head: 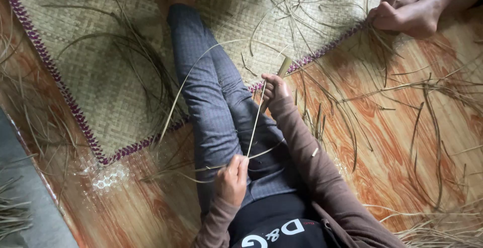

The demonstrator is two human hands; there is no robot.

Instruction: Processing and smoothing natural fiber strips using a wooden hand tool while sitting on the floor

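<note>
No box, basket or bowl shows here; the loose material simply lies on the floor. The person sits with legs in grey trousers (216, 102) stretched out over a woven mat (95, 72) edged with a purple border (60, 87). The left hand (232, 180) is closed, thumb and fingers pinching the near end of a thin pale reed strip (255, 122), which runs up taut across the lap to the right hand (274, 88). The right hand is curled shut around a short flat stick-like tool (283, 68) and touches the strip's upper part; a further length of strip arcs away to the left over the thigh. Dry reed strands (412, 122) lie scattered on the wood-patterned floor (392, 167) to the right, and more trail over the mat beside the left leg. Another person's bare feet (412, 11) rest at the upper right corner, well apart from the hands.
</note>
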